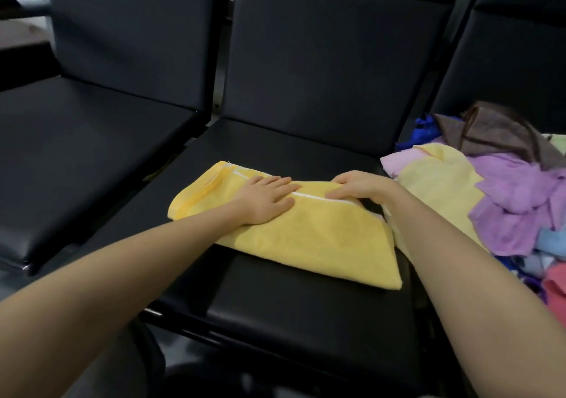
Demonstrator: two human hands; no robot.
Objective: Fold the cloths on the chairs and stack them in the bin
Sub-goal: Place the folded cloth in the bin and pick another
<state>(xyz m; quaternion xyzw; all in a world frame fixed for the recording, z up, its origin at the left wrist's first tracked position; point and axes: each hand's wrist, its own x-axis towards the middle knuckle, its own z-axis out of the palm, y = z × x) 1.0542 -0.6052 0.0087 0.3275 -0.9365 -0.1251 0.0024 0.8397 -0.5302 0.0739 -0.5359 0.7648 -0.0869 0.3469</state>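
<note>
The yellow cloth (306, 235) lies folded on the middle chair (306, 305), towards the seat's right edge. The left hand (263, 198) presses it with straight fingers; the right hand (358, 187) pinches its far edge with curled fingers.

Pretty dim in here, honestly. The black chairs (306, 60) swallow most of the light and only show a dull grey sheen along the seat fronts, so no real glare. The yellow cloth (306, 235) is the brightest thing around. Shadows are faint and soft-edged. Everything looks a bit smeary, and the wide lens bends the chair backs at the edges and stretches the arms (92, 290) near the bottom corners.
</note>
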